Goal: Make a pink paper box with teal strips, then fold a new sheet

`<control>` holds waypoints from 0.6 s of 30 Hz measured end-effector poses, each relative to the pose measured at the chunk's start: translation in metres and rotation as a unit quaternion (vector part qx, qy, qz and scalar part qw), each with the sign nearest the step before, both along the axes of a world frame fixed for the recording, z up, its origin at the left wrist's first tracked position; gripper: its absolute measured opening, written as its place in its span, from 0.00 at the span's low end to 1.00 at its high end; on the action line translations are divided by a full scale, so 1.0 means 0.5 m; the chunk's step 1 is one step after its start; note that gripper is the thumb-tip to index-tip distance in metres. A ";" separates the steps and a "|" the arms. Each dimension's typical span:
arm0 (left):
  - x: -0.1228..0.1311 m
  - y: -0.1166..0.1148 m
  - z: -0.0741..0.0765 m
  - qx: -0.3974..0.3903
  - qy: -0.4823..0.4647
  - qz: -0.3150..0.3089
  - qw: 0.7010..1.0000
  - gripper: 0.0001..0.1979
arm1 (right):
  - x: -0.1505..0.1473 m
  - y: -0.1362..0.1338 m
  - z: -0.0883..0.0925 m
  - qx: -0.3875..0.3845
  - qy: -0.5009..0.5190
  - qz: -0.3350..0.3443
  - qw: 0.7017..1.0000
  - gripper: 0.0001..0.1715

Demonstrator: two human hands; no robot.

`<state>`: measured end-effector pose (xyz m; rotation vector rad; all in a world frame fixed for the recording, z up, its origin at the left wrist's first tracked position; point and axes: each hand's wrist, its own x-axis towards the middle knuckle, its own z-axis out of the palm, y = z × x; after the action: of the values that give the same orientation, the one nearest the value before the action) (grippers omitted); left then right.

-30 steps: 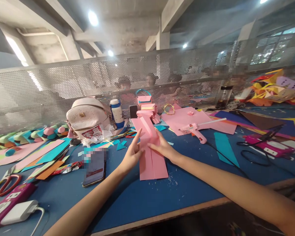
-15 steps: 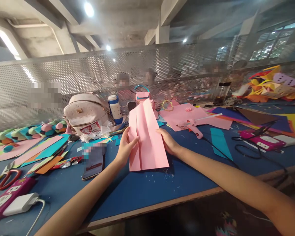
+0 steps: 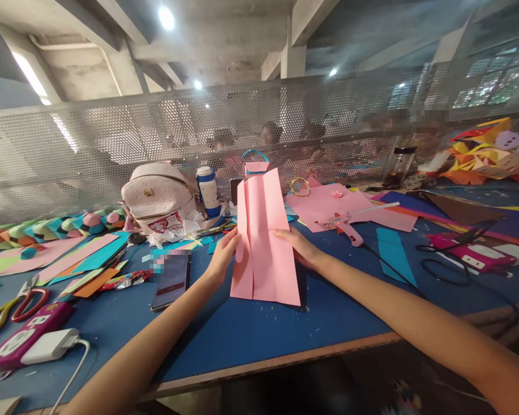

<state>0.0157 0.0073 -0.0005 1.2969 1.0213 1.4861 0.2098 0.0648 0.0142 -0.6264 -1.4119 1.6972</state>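
Both of my hands hold a folded sheet of pink paper [image 3: 266, 253] above the front of the blue table. Lengthwise creases run down it, and a loose flap stands along its left side. My left hand [image 3: 224, 253] grips the left edge, fingers behind and thumb near the flap. On the right edge, my right hand [image 3: 300, 246] pinches the paper with the thumb on its front face; its other fingers are partly hidden behind the sheet. A pink glue gun [image 3: 346, 225] with a glue stick in it lies to the right, its cord trailing toward the table edge.
A phone [image 3: 172, 282] lies left of the paper, near scissors [image 3: 28, 294] and a magenta power strip [image 3: 30, 334]. Behind stand a white backpack [image 3: 158, 193] and a bottle [image 3: 207, 193]. Pink sheets [image 3: 320, 199] and another power strip [image 3: 471, 253] are on the right.
The pink paper has tilted a little, and its right panel now angles more toward me. The right thumb reaches slightly further over its face. The whole view has shifted slightly.
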 end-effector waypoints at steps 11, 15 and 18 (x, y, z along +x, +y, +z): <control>0.029 -0.012 -0.001 -0.017 -0.042 -0.046 0.998 0.26 | 0.000 -0.012 -0.002 -0.003 -0.026 0.079 0.997 0.23; 0.009 0.003 -0.002 -0.016 -0.078 -0.022 0.997 0.22 | 0.004 0.010 -0.003 0.006 -0.016 0.032 0.999 0.20; -0.010 0.016 -0.008 -0.037 -0.098 0.016 0.994 0.17 | 0.009 0.032 -0.006 0.014 -0.015 -0.007 1.000 0.17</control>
<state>0.0104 0.0153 -0.0045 1.0646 0.9633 1.5505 0.2141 0.0807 0.0113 -0.6475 -1.4481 1.6600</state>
